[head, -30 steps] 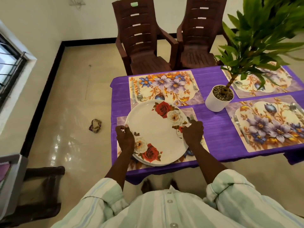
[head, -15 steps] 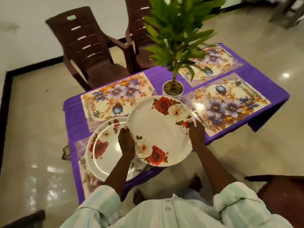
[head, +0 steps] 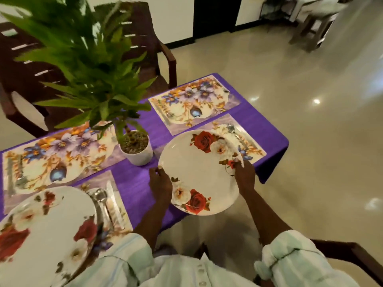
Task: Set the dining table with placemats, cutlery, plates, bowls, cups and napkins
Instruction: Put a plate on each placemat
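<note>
A rose-printed plate [head: 199,172] is held over the near edge of a purple-clothed table [head: 134,183], to the right of the potted plant [head: 135,146] that stands at the table's middle. The plate is gripped at opposite rims: the left hand [head: 160,186] is curled round the left rim, and the right hand [head: 244,177] is clamped on the right rim with the thumb on top. The plate is carried above the near placemat [head: 248,141] right of the plant, part of it hanging past the table edge; whether one plate or a small stack is held cannot be told. A spoon [head: 231,128] is seen on that mat's far side, and another placemat [head: 194,102] lies behind it. Left of the plant, a second plate [head: 45,230] is already set on its mat beside cutlery [head: 101,201]. The plate is judged rigid, glossy and likely slick, fairly light, and breakable or chippable if dropped. It is best taken at the rim on two opposite sides, kept level, and lowered flat onto the mat clear of the spoon.
</note>
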Demonstrator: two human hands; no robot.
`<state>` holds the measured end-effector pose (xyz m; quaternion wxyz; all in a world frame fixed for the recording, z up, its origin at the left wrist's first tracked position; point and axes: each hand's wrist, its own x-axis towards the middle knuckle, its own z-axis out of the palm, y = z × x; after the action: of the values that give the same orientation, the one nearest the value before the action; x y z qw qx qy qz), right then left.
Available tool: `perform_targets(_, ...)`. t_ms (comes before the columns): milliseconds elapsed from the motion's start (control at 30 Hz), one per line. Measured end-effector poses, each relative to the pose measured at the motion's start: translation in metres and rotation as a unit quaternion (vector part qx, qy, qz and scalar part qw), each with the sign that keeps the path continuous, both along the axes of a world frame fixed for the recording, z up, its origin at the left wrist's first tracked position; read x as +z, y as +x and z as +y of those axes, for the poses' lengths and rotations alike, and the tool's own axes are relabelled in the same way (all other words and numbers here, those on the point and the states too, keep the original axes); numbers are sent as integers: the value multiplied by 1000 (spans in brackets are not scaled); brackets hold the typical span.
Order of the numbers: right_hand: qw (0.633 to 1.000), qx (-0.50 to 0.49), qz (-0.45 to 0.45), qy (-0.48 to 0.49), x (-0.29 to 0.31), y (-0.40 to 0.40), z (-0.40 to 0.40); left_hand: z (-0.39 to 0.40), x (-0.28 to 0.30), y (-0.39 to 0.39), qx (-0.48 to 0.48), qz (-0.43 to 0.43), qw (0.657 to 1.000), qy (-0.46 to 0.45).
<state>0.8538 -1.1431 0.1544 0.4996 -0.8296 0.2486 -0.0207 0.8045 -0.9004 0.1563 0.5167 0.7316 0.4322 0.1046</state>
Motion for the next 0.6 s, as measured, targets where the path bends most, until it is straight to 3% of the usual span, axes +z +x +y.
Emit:
perform_targets(133,999,12,22,-43,-6,43,-13,-11,-7,36,4,78,994,74)
perform_targets(233,997,23,51,-49,-13,78,-19,-19,-15,66,29,67,991,108)
perform_targets(600,986,94,70,-123,-32,154,-33,-47,-23,108,93,99,985,105)
